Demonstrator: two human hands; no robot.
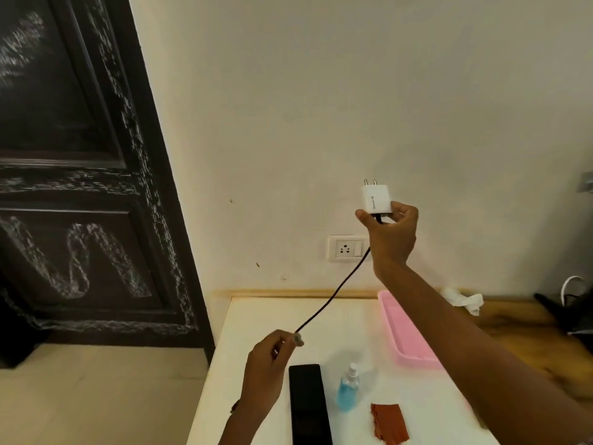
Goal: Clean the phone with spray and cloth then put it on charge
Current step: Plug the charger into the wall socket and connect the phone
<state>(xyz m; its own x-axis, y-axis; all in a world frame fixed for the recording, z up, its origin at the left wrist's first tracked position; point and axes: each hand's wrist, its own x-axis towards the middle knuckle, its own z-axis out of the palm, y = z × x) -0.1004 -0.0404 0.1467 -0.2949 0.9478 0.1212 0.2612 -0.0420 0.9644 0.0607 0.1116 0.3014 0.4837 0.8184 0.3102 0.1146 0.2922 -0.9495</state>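
A: Right hand (pixel 390 232) up at the wall, fingers and thumb clamped round the base of the white square plastic charger plug (pixel 376 199). Two metal pins aimed straight up, long axis near vertical.

B: And the white wall socket plate (pixel 348 248)?

A: Just below and left of that hand, facing out into the room. So pins ninety degrees off; looks to need a tilt forward and a drop down-left.

B: Left hand (pixel 266 377)?

A: Lower, out over the white table's (pixel 256 316) left edge, fingertips pinching the free end of the thin black cable (pixel 337 292). Cable strung taut-ish on a diagonal, up-right to the plug.

B: Black slab phone (pixel 308 406)?

A: Flat near the table's front edge, just right of the left hand, long axis running away toward the wall. Blue spray bottle (pixel 348 388) upright beside it, rust-red folded cloth (pixel 390 423) further right.
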